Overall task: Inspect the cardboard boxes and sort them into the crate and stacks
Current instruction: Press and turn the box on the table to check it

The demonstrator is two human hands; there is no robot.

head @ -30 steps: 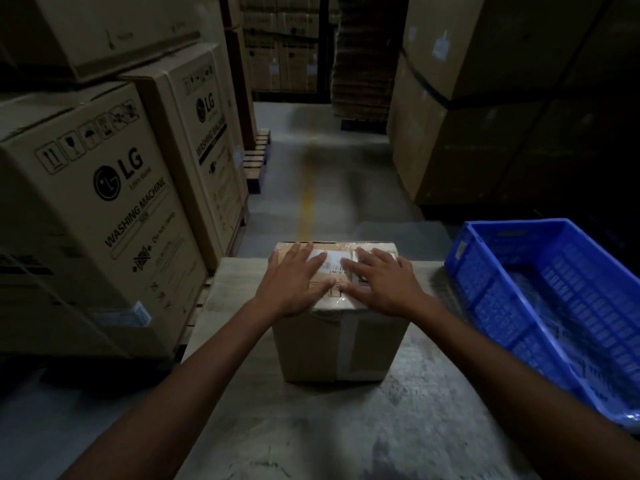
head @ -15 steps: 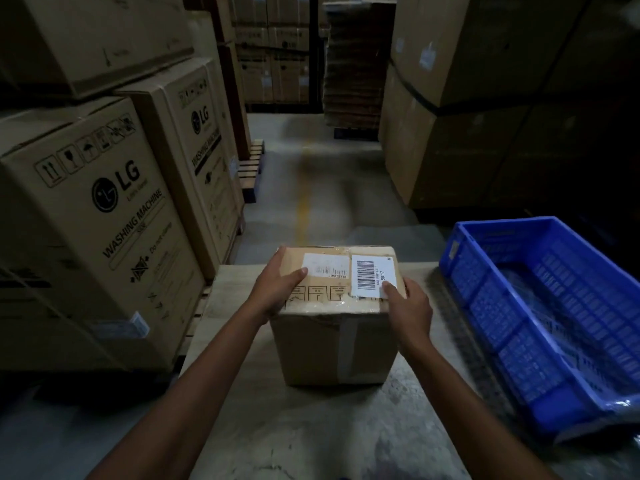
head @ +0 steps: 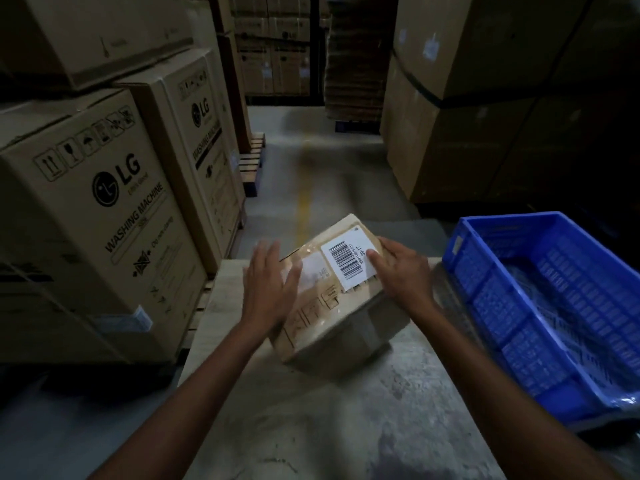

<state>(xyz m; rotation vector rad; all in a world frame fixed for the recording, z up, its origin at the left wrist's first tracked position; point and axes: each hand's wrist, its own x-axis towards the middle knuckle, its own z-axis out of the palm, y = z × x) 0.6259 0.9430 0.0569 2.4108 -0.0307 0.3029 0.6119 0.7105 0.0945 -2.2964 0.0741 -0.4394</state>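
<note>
Head view: I judge this to be the inspection turn. The box (head: 329,306) sits by the desk's (head: 346,427) far edge, about midway across, skewed and tipped so its top faces me. I cannot tell how much of its base rests on the desk.

My right hand (head: 401,271) lies over the box's top right edge, fingers (head: 375,258) fairly straight and pressing on the barcode label (head: 346,261). My left hand (head: 270,289) is spread flat and blurred at the box's left side. I cannot tell if it touches.

To do this well, I'd get the left palm firmly against the side before tipping further, since one flat hand may let the box slide. I'd also clear my fingers off the barcode so it reads.

The box is plain brown cardboard. A paler label (head: 311,275) sits beside the barcode and handling symbols are printed below. Glossy tape crosses the top. I see no dents or tears on the faces shown.

The blue crate (head: 502,323) waits at the desk's right edge, near the box.
</note>
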